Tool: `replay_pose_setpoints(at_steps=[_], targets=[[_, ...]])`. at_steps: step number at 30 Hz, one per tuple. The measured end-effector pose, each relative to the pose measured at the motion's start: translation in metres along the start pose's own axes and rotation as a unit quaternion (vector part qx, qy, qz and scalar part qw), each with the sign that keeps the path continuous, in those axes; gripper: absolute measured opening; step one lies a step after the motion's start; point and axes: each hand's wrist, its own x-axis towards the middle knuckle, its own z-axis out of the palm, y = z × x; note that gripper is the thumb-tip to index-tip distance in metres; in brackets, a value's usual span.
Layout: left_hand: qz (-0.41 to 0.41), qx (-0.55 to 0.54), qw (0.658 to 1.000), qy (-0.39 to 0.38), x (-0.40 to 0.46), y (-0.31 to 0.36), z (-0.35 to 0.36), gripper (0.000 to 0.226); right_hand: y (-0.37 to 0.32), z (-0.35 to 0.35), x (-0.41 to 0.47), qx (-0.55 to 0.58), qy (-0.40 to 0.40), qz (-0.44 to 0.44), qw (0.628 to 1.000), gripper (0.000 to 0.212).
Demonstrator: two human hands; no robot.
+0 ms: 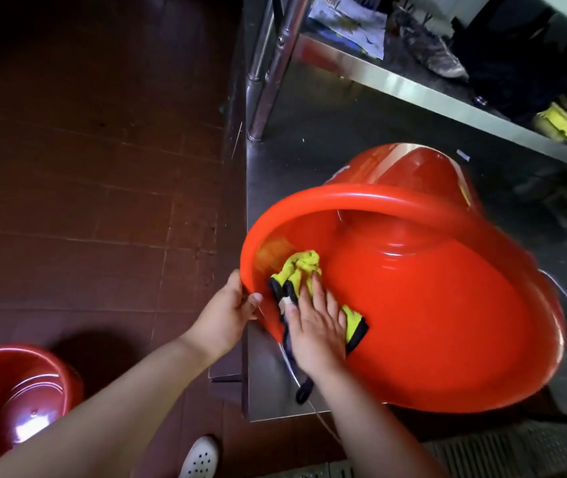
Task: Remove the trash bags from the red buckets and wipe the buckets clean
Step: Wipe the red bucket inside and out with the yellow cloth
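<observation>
Head view: nearest, a second red bucket (16,395) stands on the floor, well left of the steel table (275,174). On that table the tilted red bucket (447,322) overhangs the edge; left hand (227,315) pinches its rim, right hand (316,326) presses a yellow cloth (301,270) flat inside (fingers spread). Pushing hard could slide it off.

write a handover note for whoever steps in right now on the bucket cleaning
Left hand grips the rim of the large red plastic bucket, which lies tipped on the steel table.
Right hand presses the yellow black-edged cloth flat on the inner wall near the rim.
No bag shows in this bucket; wiping is under way.
A second red plastic bucket stands on the floor, no bag visible; whether it is wiped I cannot tell.
Left: finish wiping.
</observation>
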Motion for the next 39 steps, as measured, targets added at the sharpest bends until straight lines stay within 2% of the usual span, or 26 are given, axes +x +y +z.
replay_pose_setpoints(at_steps=[2, 5, 7, 10, 13, 16, 18, 20, 22, 23, 26, 28, 31, 35, 39], targets=[[0.042, 0.082, 0.996, -0.002, 0.003, 0.011, -0.011, 0.018, 0.013, -0.003, 0.029, 0.009, 0.012, 0.026, 1.0, 0.08], [0.096, 0.19, 0.977, 0.01, 0.009, 0.027, -0.03, 0.016, 0.037, -0.014, 0.075, 0.0, 0.005, 0.047, 0.999, 0.055], [0.114, 0.219, 0.969, 0.019, 0.01, 0.038, -0.036, 0.019, 0.054, -0.021, 0.1, -0.013, -0.007, 0.058, 0.998, 0.054], [0.118, 0.152, 0.981, 0.032, 0.008, 0.034, -0.031, 0.015, 0.065, -0.022, 0.121, -0.018, -0.017, 0.068, 0.997, 0.056], [0.064, 0.042, 0.997, 0.01, 0.002, 0.006, -0.019, 0.022, 0.059, -0.017, 0.122, 0.014, -0.01, 0.089, 0.996, 0.056], [0.011, 0.04, 0.999, -0.032, -0.007, -0.018, -0.006, 0.018, 0.042, -0.013, 0.107, 0.064, -0.004, 0.112, 0.992, 0.056], [0.003, 0.05, 0.999, -0.019, -0.008, -0.022, -0.004, 0.014, 0.026, -0.007, 0.085, 0.078, 0.004, 0.099, 0.992, 0.058], [0.009, 0.025, 1.0, -0.016, -0.009, -0.021, -0.004, 0.01, 0.008, 0.002, 0.049, 0.08, 0.025, 0.068, 0.994, 0.072], [0.023, 0.006, 1.0, -0.016, -0.01, -0.02, -0.003, 0.017, -0.008, 0.011, 0.007, 0.092, 0.04, 0.032, 0.994, 0.087], [0.03, 0.007, 0.999, -0.014, -0.012, -0.018, -0.002, 0.019, -0.012, 0.016, -0.01, 0.097, 0.039, 0.012, 0.994, 0.087], [0.043, 0.003, 0.999, -0.027, -0.015, -0.011, 0.002, 0.022, -0.014, 0.024, -0.039, 0.1, 0.039, -0.023, 0.994, 0.076], [0.057, 0.001, 0.998, -0.028, -0.014, -0.008, 0.004, 0.021, -0.008, 0.019, -0.033, 0.095, 0.038, -0.017, 0.995, 0.077], [0.088, 0.034, 0.995, -0.014, -0.009, 0.002, 0.0, 0.012, 0.003, 0.01, -0.003, 0.083, 0.022, -0.005, 0.996, 0.082], [0.11, 0.082, 0.99, 0.018, 0.005, 0.016, -0.016, 0.008, 0.023, 0.001, 0.052, 0.05, 0.018, -0.005, 0.999, 0.052], [0.132, 0.108, 0.985, 0.02, 0.017, 0.03, -0.03, 0.006, 0.053, -0.016, 0.103, 0.024, 0.002, 0.022, 0.999, 0.051]])
